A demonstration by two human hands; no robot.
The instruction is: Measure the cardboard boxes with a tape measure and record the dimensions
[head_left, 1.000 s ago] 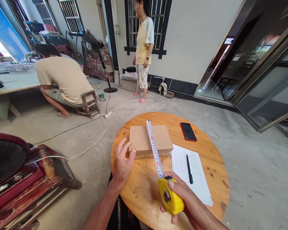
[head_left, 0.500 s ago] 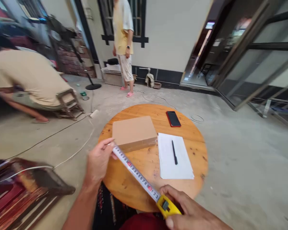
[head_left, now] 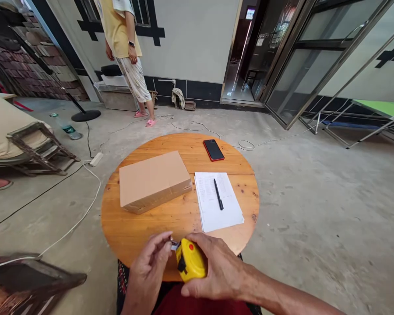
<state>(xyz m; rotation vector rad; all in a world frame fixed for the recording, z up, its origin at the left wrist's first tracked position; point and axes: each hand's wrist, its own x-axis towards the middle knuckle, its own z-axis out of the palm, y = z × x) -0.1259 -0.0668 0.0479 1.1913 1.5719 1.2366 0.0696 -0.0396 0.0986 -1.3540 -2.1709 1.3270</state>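
A yellow tape measure is gripped in my right hand, over the near edge of the round wooden table. Only a short end of its blade shows, and my left hand pinches that metal tip with thumb and forefinger. Beyond my left hand a closed brown cardboard box lies flat on the table. To the right of the box are some white sheets of paper with a black pen on top.
A black phone with a red edge lies at the table's far side. A person in a yellow top stands near the wall. Cables and a power strip run over the floor at left, near a small wooden chair.
The long stretch of blade has gone back into the case. Both hands have come close together at the near table edge, away from the box. My view has turned right.
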